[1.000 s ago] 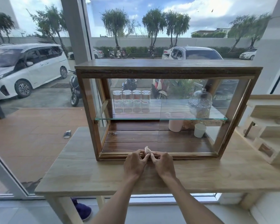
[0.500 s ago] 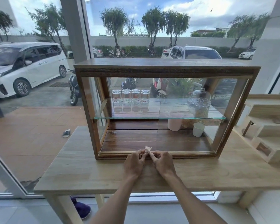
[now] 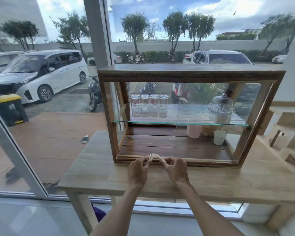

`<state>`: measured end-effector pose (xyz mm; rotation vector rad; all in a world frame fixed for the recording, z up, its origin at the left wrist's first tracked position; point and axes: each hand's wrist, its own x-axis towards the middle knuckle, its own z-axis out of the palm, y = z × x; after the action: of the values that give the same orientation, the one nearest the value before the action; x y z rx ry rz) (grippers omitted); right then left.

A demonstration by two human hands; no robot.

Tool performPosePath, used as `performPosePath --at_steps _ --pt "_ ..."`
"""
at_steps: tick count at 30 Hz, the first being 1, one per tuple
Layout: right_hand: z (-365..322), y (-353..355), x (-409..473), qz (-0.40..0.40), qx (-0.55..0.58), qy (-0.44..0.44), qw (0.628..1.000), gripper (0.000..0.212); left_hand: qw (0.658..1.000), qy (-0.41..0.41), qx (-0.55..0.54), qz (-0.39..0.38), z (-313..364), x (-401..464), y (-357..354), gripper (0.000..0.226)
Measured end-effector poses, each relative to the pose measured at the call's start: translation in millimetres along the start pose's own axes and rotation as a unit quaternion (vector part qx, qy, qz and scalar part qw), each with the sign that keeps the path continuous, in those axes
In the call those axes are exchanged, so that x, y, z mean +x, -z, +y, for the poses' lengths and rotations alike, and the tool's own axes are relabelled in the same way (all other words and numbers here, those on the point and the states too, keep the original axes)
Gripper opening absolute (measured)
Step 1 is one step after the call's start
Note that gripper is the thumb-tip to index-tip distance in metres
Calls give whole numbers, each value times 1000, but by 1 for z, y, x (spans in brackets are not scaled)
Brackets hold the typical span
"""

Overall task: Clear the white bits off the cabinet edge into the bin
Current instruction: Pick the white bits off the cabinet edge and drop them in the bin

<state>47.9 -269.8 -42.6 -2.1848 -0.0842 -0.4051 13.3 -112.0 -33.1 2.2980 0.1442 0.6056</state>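
A wooden cabinet (image 3: 191, 73) with glass sides stands on a light wooden table (image 3: 228, 183). At its front bottom edge (image 3: 203, 161), left of the middle, both my hands pinch a small clump of white bits (image 3: 153, 156). My left hand (image 3: 138, 171) holds the clump's left end between thumb and fingertips. My right hand (image 3: 174, 169) holds the right end the same way. The clump sits just above the edge rail. A black bin with a yellow lid (image 3: 9, 108) stands outside behind the window glass, far left.
Inside the cabinet, several glasses (image 3: 149, 105) and a glass dome (image 3: 220, 108) stand on a glass shelf, with a pink cup (image 3: 193, 131) and a white cup (image 3: 219, 137) below. A pale wooden rack (image 3: 289, 133) stands to the right. Window glass and a frame post (image 3: 97, 31) lie behind.
The view has swung left, so the cabinet sits further right and the outdoor bin has come into sight. My hands stay at the edge, drawn slightly apart on the white clump.
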Motion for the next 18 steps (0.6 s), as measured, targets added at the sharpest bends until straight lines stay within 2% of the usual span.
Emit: performPosePath --at_steps 5,9,15,18 --pt "-29 -18 -12 -35 28 23 999 14 1000 4 22 20 -16 -15 38 24" --pt "-54 -41 -21 -51 27 49 997 25 998 25 51 31 -42 -26 75 25" --pt "-111 -89 -57 -127 42 80 988 15 992 75 76 70 -99 -60 148 28" --pt "-136 -121 -83 -168 50 103 979 18 986 95 87 106 -128 -91 181 27"
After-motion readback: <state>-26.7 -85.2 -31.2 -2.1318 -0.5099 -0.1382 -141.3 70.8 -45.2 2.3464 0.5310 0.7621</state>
